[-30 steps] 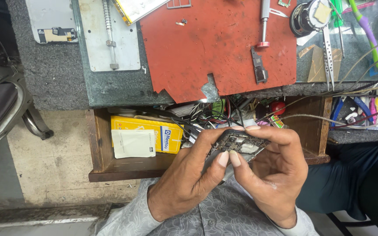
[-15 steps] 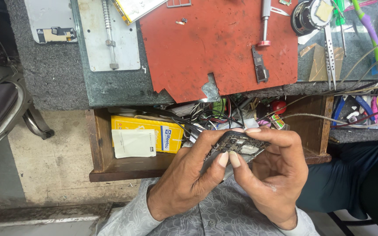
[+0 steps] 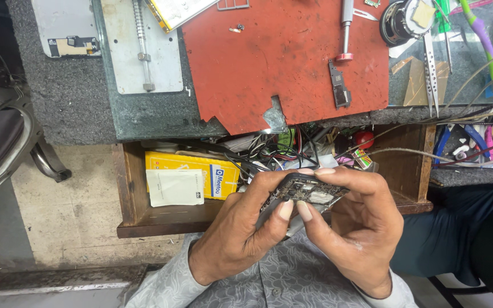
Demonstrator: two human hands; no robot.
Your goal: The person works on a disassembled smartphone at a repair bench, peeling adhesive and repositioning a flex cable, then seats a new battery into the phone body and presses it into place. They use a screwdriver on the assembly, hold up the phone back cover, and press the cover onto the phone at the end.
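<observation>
Both hands hold an opened phone body point(image 3: 308, 191) with its dark circuit board showing, over the open wooden drawer point(image 3: 129, 211). My left hand point(image 3: 241, 228) grips its left side, thumb pressed on the near edge. My right hand point(image 3: 355, 222) wraps the right side, thumb beside the left thumb. The phone tilts slightly toward me.
The drawer holds a yellow box point(image 3: 201, 174) with a white packet on it and a tangle of wires point(image 3: 281, 145). Above lies a red mat point(image 3: 281, 57) with a small black part point(image 3: 339, 85), a screwdriver point(image 3: 346, 28), tweezers point(image 3: 432, 68) and a metal plate point(image 3: 141, 45).
</observation>
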